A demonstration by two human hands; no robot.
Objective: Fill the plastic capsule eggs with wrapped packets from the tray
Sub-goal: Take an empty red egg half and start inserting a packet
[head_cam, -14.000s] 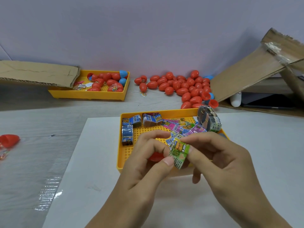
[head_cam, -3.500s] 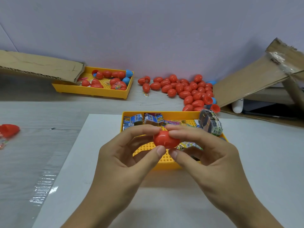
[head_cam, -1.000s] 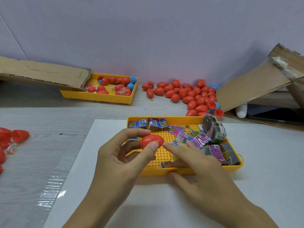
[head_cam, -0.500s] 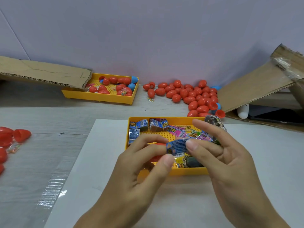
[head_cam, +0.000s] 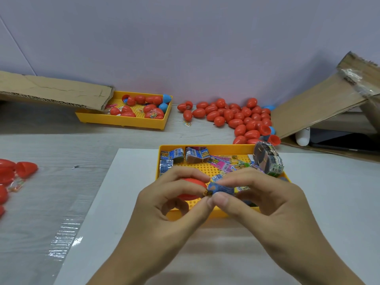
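Note:
A yellow perforated tray (head_cam: 207, 148) sits in front of me on a white sheet, holding several wrapped packets (head_cam: 196, 155). My left hand (head_cam: 172, 204) cups a red capsule egg (head_cam: 191, 187) inside its curled fingers, and its thumb and forefinger also touch the end of a blue wrapped packet (head_cam: 221, 189). My right hand (head_cam: 259, 200) pinches that blue packet between thumb and forefinger. Both hands hover over the tray's near edge. Much of the egg is hidden by my fingers.
A pile of red eggs (head_cam: 236, 118) lies at the back by the wall, with a second yellow tray of eggs (head_cam: 127, 122) to its left. Cardboard sheets (head_cam: 53, 91) lean at both back corners. More red eggs (head_cam: 12, 171) lie at the far left. A stack of packets (head_cam: 267, 161) stands on the tray's right rim.
One second ago my left hand held the egg up while my right reached into the tray. My right hand has since picked a blue packet and brought it beside the egg.

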